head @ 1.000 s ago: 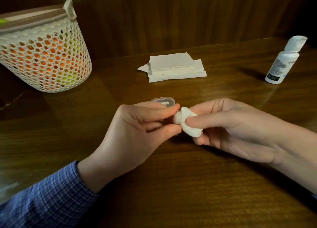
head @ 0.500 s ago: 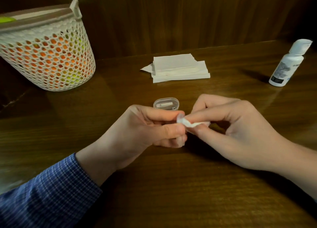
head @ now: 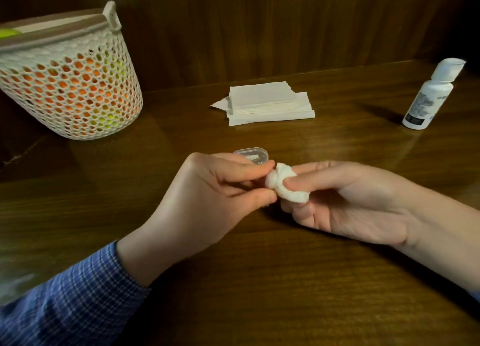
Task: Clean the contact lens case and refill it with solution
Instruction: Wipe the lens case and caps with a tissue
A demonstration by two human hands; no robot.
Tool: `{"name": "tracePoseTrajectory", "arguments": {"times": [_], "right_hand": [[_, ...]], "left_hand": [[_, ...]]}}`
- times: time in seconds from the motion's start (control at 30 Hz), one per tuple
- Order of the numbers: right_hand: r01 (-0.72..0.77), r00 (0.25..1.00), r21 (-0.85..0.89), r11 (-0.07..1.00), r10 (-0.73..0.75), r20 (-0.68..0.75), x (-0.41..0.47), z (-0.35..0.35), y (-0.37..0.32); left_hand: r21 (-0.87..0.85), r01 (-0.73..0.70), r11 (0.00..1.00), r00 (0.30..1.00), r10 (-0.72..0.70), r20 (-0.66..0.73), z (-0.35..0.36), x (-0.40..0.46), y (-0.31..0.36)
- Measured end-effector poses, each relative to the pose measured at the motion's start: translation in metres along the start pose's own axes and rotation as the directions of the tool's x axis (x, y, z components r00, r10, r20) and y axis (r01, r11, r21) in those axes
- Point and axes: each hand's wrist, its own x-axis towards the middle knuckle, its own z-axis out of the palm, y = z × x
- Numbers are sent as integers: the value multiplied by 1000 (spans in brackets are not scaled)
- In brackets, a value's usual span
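My left hand (head: 207, 197) pinches the clear contact lens case (head: 253, 155) between thumb and fingers; only its open lid shows above my index finger, the rest is hidden. My right hand (head: 348, 202) grips a wadded white tissue (head: 284, 185) and presses it against the case at my left fingertips. A white solution bottle (head: 428, 96) with its cap on stands at the far right of the table, apart from both hands.
A stack of white tissues (head: 267, 102) lies at the middle back of the wooden table (head: 259, 280). A white perforated basket (head: 70, 80) with orange and yellow contents stands at the back left. A dark wood wall runs behind.
My right hand has turned palm-up again, and the tissue shows as a rounded wad rather than a flat pinch. My left hand keeps hold of the case.
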Motion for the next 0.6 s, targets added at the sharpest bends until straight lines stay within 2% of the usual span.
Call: {"name": "tracePoseTrajectory", "arguments": {"times": [0.07,0.13,0.2,0.27,0.3,0.33,0.37,0.4,0.43,0.5,0.6], "right_hand": [[-76,996,237,969,65,54,1,-1,-1],[-61,997,238,969,47,66,2,-1,-2],[20,998,71,997,-24,59,1,0,0],[171,985,-221,960,-167,38,-1,1,0],[258,964,-407,877,-263,44,-3,1,0],[329,931,-593,735,-359,71,-5,1,0],[368,892,-747,554,-438,114,-7,1,-1],[375,860,-843,385,-483,162,-8,2,-3],[375,839,-888,267,-505,202,-9,1,-4],[390,796,-903,180,-559,232,-11,0,-8],[400,728,-895,196,-661,181,-12,-3,-12]], "left_hand": [[121,-92,988,994,99,-51,1,0,2],[203,-147,968,985,162,-61,0,0,2],[167,-131,977,987,145,-73,-1,0,1],[54,-56,997,995,60,-73,-2,-1,-2],[-22,4,1000,999,-5,-50,-2,-1,-3],[-136,93,986,996,-94,-3,-2,-1,-5],[-287,210,935,978,-197,75,-2,0,-7],[-437,337,834,941,-285,183,-2,2,-9],[-548,456,702,890,-340,304,-2,3,-11],[-651,586,483,811,-340,477,-1,5,-13],[-728,596,340,803,-264,534,-2,6,-15]]}}
